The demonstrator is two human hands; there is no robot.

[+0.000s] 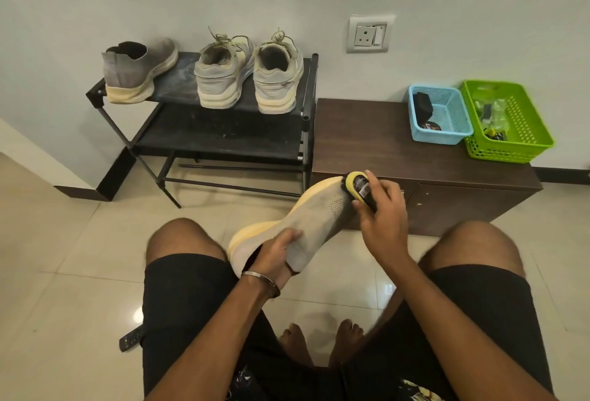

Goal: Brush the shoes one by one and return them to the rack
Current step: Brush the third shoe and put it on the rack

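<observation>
Now the left hand [277, 250] grips the heel of a grey shoe [314, 215]; right hand [381, 212] fingers curl round a brush [359, 188] at its toe.

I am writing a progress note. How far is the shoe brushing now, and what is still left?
In hand: the left hand holds a grey slip-on shoe while the right hand works the brush at its toe. Three shoes stand on the rack: its mate and a laced pair. Whether those are brushed cannot be told. Left: finish this shoe and return it beside its mate.
</observation>
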